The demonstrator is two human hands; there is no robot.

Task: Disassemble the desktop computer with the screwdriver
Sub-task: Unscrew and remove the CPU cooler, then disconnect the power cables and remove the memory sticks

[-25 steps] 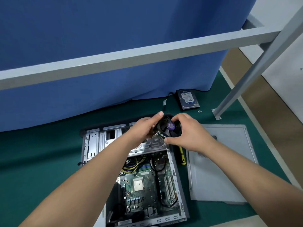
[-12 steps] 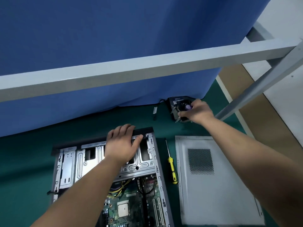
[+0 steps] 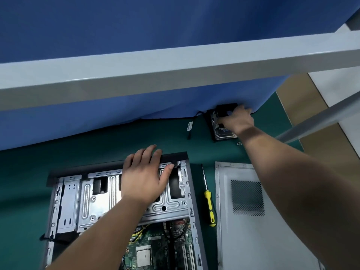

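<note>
The desktop computer (image 3: 124, 207), its side cover off, is lying open on the green surface (image 3: 25, 182), motherboard (image 3: 155, 248) and bare processor socket exposed below the metal drive cage (image 3: 97, 199). A second ago both hands were lifting a black cooling fan above the case; now the right hand (image 3: 238, 119) is reaching to the far edge of the surface, its fingers curled around that cooling fan (image 3: 224, 112) and setting it down on the hard drive (image 3: 224, 133) already parked there against the blue curtain (image 3: 136, 45). The left hand (image 3: 144, 176) is lying open and flat on the drive cage, fingers spread over the front bezel, seemingly steadying the case. The yellow-handled screwdriver (image 3: 209, 203) is resting untouched between the case and the removed side panel (image 3: 253, 221). A few loose screws (image 3: 239, 143) are sitting just beside the hard drive, and a small cable (image 3: 189, 128) is lying nearby. With the fan out, the motherboard looks to be next, likely calling for the screwdriver again.
</note>
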